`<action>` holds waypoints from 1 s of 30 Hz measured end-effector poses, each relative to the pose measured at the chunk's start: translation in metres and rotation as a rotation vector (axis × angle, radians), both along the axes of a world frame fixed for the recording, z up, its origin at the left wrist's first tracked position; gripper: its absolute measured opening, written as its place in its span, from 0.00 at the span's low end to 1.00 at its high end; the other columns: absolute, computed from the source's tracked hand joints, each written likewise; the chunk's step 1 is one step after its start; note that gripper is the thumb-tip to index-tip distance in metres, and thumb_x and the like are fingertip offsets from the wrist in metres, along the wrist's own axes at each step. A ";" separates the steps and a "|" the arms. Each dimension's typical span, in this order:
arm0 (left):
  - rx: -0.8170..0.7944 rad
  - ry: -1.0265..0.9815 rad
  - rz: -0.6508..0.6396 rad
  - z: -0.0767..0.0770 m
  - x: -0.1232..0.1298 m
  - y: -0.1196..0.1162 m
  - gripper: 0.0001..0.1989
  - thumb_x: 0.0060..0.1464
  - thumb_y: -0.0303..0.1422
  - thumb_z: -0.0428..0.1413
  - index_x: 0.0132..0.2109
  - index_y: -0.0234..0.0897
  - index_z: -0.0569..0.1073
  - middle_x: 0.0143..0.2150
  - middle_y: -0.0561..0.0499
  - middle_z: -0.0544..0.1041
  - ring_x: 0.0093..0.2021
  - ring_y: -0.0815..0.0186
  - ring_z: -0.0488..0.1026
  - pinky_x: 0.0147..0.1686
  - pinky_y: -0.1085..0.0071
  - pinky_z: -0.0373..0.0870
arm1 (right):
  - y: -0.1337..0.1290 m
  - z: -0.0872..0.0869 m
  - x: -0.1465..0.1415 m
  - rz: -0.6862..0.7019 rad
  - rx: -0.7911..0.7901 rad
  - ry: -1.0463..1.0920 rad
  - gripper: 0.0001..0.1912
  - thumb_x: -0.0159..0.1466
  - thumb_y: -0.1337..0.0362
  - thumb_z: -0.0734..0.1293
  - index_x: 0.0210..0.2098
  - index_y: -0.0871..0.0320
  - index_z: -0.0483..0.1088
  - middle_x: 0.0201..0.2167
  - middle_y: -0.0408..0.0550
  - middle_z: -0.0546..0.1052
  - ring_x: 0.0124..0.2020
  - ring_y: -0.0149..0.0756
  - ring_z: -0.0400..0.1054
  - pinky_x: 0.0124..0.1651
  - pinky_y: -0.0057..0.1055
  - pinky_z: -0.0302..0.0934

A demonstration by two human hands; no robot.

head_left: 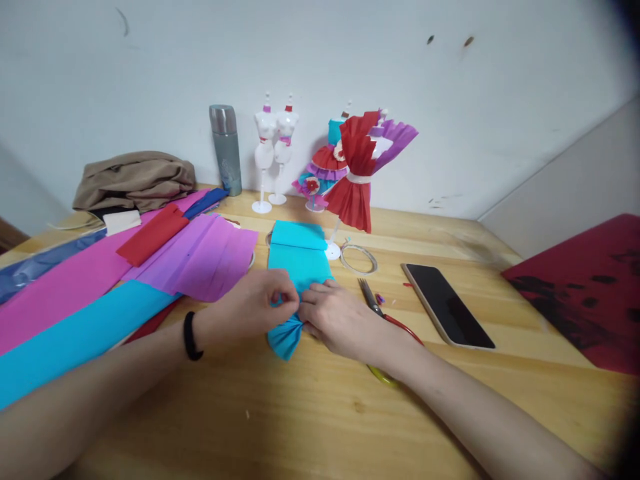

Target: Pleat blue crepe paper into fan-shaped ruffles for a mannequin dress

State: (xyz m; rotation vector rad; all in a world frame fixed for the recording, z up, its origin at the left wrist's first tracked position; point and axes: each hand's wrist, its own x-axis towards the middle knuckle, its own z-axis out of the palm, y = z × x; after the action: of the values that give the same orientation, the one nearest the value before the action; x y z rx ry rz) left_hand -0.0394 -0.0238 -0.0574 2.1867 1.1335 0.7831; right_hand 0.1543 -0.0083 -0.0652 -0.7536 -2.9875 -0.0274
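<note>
A strip of turquoise crepe paper (299,260) lies on the wooden table, gathered to a narrow waist near its front end, where it fans out. My right hand (327,312) is closed on the gathered part from the right. At the left of the same waist, my left hand (263,300) has its fingers curled together in a pinch; whatever is between the fingertips is too small to make out. Scissors (373,300) with red and yellow handles lie partly under my right forearm. Behind the paper stands a mannequin in a red paper dress (356,193).
Pink, purple, red and blue paper (80,280) covers the left side. At the back are a brown cloth (137,180), a flask (227,153) and more small mannequins (265,143). A wire coil (359,259) and a phone (447,305) lie to the right.
</note>
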 end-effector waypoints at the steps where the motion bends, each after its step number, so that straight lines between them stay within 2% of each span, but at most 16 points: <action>1: -0.032 0.092 -0.043 0.002 0.000 -0.001 0.06 0.50 0.24 0.54 0.27 0.35 0.72 0.26 0.54 0.70 0.29 0.70 0.66 0.29 0.74 0.60 | 0.000 -0.001 0.000 -0.005 -0.005 0.010 0.03 0.61 0.72 0.65 0.31 0.59 0.70 0.31 0.48 0.74 0.34 0.37 0.63 0.34 0.33 0.44; 3: -0.045 0.216 -0.048 0.003 -0.001 -0.001 0.05 0.50 0.23 0.55 0.30 0.35 0.73 0.30 0.53 0.72 0.32 0.68 0.68 0.32 0.73 0.61 | 0.000 -0.002 0.001 -0.018 -0.017 0.024 0.03 0.60 0.72 0.66 0.32 0.59 0.70 0.31 0.47 0.74 0.35 0.36 0.63 0.35 0.33 0.44; 6: -0.027 0.301 -0.011 0.002 -0.002 0.000 0.04 0.51 0.24 0.55 0.32 0.36 0.74 0.35 0.52 0.73 0.37 0.66 0.70 0.35 0.72 0.62 | -0.001 -0.001 0.000 -0.050 -0.038 0.030 0.02 0.60 0.71 0.66 0.31 0.60 0.70 0.31 0.48 0.74 0.35 0.37 0.63 0.35 0.33 0.46; 9: -0.035 0.360 -0.034 -0.002 -0.001 0.000 0.02 0.52 0.28 0.57 0.33 0.36 0.74 0.35 0.51 0.74 0.37 0.65 0.70 0.35 0.72 0.61 | -0.002 0.000 0.000 -0.082 -0.065 0.027 0.02 0.61 0.70 0.66 0.31 0.60 0.70 0.31 0.48 0.74 0.36 0.38 0.64 0.36 0.34 0.47; 12: -0.050 0.405 -0.057 -0.009 0.000 0.001 0.03 0.53 0.30 0.57 0.32 0.35 0.74 0.33 0.51 0.74 0.36 0.65 0.70 0.33 0.72 0.60 | -0.004 0.001 -0.001 -0.115 -0.072 0.036 0.04 0.62 0.66 0.66 0.32 0.60 0.70 0.32 0.48 0.74 0.36 0.39 0.64 0.37 0.35 0.48; 16: -0.056 0.407 -0.040 -0.017 0.002 0.001 0.10 0.56 0.31 0.54 0.27 0.34 0.72 0.29 0.51 0.72 0.33 0.66 0.68 0.31 0.72 0.58 | -0.007 0.002 -0.001 -0.153 -0.064 0.067 0.03 0.61 0.66 0.68 0.32 0.60 0.70 0.32 0.49 0.73 0.36 0.39 0.63 0.38 0.35 0.50; 20: -0.065 0.374 -0.016 -0.023 0.003 0.002 0.09 0.55 0.30 0.53 0.27 0.34 0.72 0.28 0.51 0.73 0.33 0.66 0.68 0.32 0.72 0.58 | -0.009 0.002 0.000 -0.135 -0.052 0.070 0.02 0.62 0.68 0.67 0.32 0.60 0.69 0.32 0.48 0.73 0.36 0.39 0.63 0.37 0.35 0.50; 24: -0.008 0.381 0.002 -0.026 0.002 0.001 0.10 0.55 0.29 0.52 0.25 0.35 0.70 0.26 0.52 0.71 0.31 0.67 0.67 0.30 0.72 0.56 | -0.009 -0.002 0.001 -0.099 -0.035 0.047 0.04 0.61 0.72 0.66 0.30 0.59 0.70 0.30 0.47 0.73 0.35 0.38 0.63 0.36 0.34 0.49; 30: 0.025 0.397 0.010 -0.026 0.003 -0.001 0.11 0.55 0.29 0.51 0.25 0.35 0.70 0.25 0.52 0.71 0.30 0.67 0.66 0.29 0.72 0.54 | -0.009 -0.001 0.001 -0.137 -0.117 0.058 0.05 0.62 0.68 0.66 0.29 0.59 0.71 0.31 0.47 0.73 0.36 0.38 0.64 0.37 0.34 0.50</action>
State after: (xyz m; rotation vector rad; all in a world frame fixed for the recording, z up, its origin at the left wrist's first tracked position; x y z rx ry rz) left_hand -0.0360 -0.0244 -0.0839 2.4260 1.3266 0.3740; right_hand 0.1549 -0.0170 -0.0665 -0.9525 -2.8982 0.1621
